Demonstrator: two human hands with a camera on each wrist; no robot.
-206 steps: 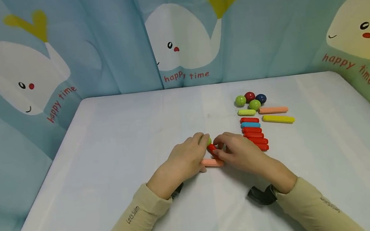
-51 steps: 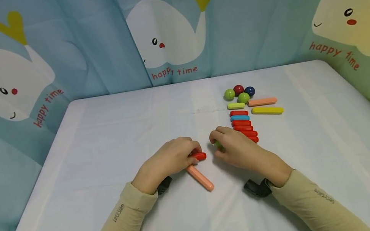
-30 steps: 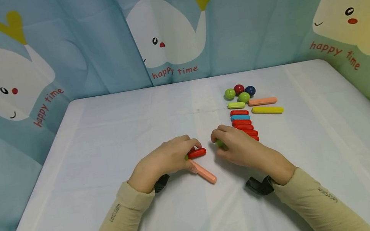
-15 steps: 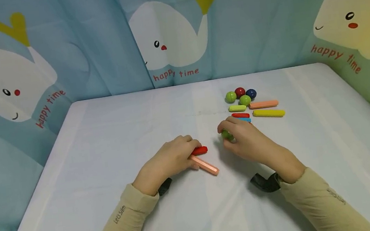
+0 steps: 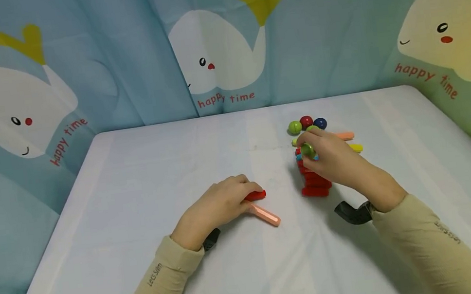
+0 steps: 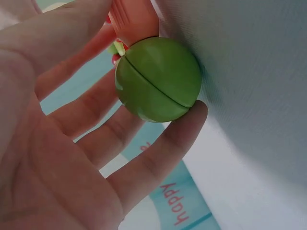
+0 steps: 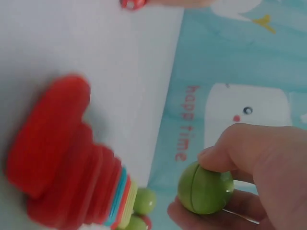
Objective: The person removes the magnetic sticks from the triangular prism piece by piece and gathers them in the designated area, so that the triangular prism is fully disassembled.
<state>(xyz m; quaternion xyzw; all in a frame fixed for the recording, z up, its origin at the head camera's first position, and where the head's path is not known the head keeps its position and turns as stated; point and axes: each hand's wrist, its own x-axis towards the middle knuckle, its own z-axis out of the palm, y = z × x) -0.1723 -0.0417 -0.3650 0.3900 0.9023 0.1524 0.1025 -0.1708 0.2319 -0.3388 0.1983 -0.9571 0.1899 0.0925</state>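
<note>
My left hand (image 5: 216,205) holds a small joined group low over the white table. It is a green ball (image 6: 160,79) with an orange stick (image 5: 267,215) set against it, and a red stick (image 5: 256,195) beside them. Thumb at the orange stick and fingers round the ball, as the left wrist view shows. From above, that ball is hidden under the hand. My right hand (image 5: 335,156) pinches another green ball (image 7: 204,189) between thumb and fingers, raised over the row of short sticks. It covers part of that row in the head view.
Several red sticks (image 5: 315,188) lie side by side under the right hand, with a blue stick (image 7: 116,199) among them. Behind are loose balls: green (image 5: 295,127), dark red (image 5: 306,121) and dark blue (image 5: 320,123). Another orange stick (image 5: 346,136) and a yellow one (image 5: 356,148) lie to the right.
Earlier both hands met at the table's middle. Since then my right hand has moved away with a green ball, lately back and right over the stick row. The left has shifted little lately.
</note>
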